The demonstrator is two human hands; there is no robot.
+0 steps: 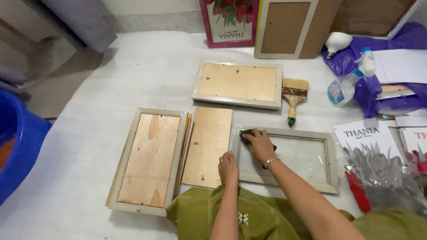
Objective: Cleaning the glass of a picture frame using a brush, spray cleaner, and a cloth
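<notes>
An open pale picture frame (331, 164) lies face down on the white sheet in front of me, its glass showing. My right hand (259, 143) presses a dark cloth (247, 134) onto the glass at the frame's upper left corner. My left hand (228, 168) rests on the frame's lower left edge, fingers curled, next to a loose plywood backing board (208, 144).
A backed frame (149, 160) lies at left, another (239, 83) farther off. A paintbrush (293, 98) and spray bottle (344, 86) lie at right by purple plastic (356, 62), and printed sheets in plastic (378, 164). A blue tub (18, 146) stands far left. More frames lean at the back.
</notes>
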